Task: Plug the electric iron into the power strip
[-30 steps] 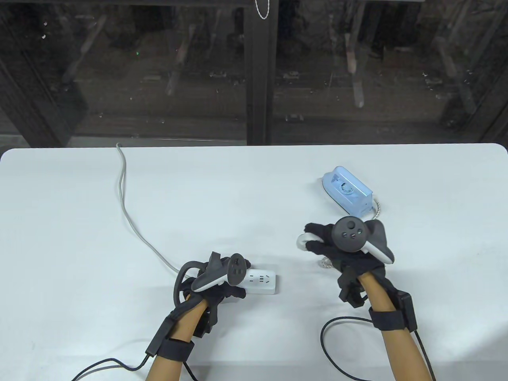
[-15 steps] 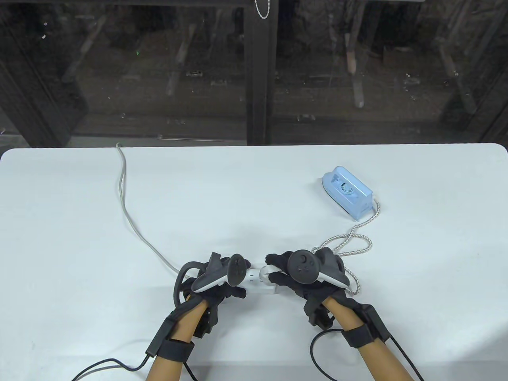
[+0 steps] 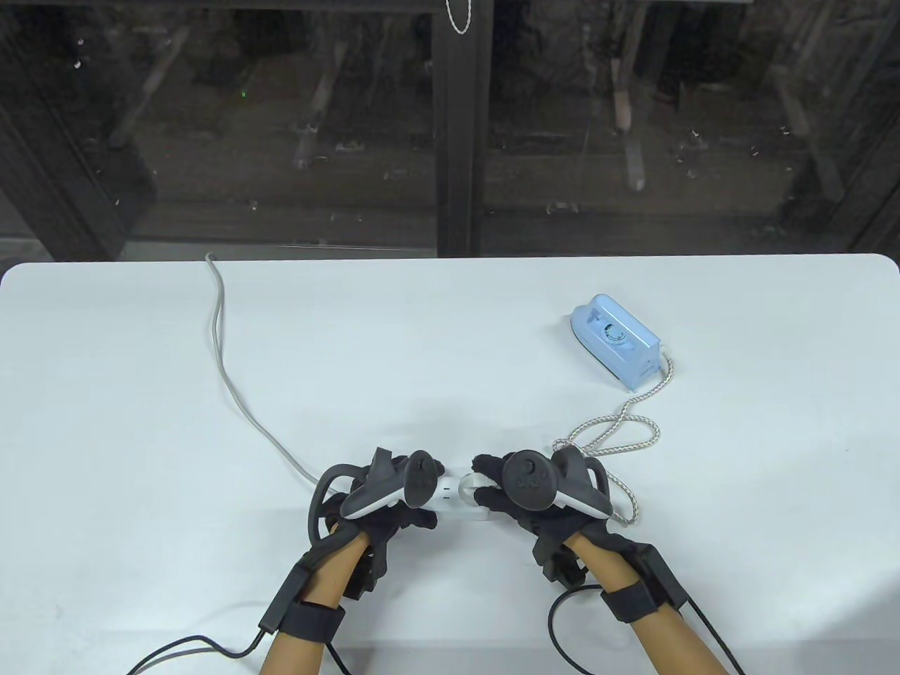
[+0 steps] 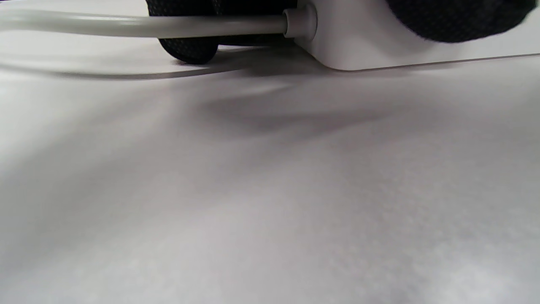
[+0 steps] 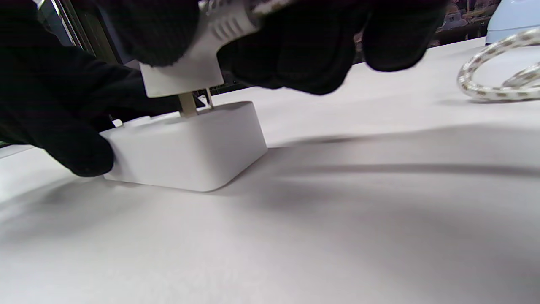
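Note:
The white power strip (image 3: 453,498) lies near the table's front middle; it also shows in the right wrist view (image 5: 185,147) and the left wrist view (image 4: 379,38). My left hand (image 3: 394,492) holds its left end down. My right hand (image 3: 506,489) grips the iron's white plug (image 5: 185,71) above the strip's right end. The plug's metal prongs (image 5: 187,104) meet the strip's top face, with part of them still showing. The light blue iron (image 3: 615,341) stands at the right, its braided cord (image 3: 619,429) looping down to my right hand.
The strip's grey cable (image 3: 232,380) runs from my left hand up the left side and over the table's far edge. A dark glass wall stands behind the table. Black glove cables trail off the front edge.
My right hand carried the plug from the right of the table leftward and down onto the strip's right end, dragging the cord loop with it. My left hand stayed put.

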Tool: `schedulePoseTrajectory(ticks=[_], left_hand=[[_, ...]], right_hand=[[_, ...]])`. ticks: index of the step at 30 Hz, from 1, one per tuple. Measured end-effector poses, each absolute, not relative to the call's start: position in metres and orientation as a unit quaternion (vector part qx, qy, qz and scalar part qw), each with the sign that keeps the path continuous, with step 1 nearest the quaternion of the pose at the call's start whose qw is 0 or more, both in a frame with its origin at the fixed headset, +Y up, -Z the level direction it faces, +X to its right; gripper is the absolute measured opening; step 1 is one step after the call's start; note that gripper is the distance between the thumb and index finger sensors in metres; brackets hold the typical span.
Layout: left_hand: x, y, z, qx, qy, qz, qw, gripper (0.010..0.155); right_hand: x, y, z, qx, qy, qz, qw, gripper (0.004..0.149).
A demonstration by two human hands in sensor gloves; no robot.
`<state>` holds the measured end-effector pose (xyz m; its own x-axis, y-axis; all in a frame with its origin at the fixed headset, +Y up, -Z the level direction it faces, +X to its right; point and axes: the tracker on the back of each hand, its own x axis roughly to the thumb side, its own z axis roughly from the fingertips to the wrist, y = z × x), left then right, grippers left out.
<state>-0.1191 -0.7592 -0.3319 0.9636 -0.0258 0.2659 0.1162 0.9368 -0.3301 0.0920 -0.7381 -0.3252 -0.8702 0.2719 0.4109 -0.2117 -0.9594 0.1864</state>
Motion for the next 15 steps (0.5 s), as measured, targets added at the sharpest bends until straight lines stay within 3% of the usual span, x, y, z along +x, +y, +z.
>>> schedulePoseTrajectory(ticks=[15], left_hand=[[-0.1178,-0.7593,-0.3306,-0.171,-0.129,-0.040,0.976,0.078]], right_hand=[[0.0839,-0.7439,-0.3259,0.213,0.089,0.969,0.088,0.057]])
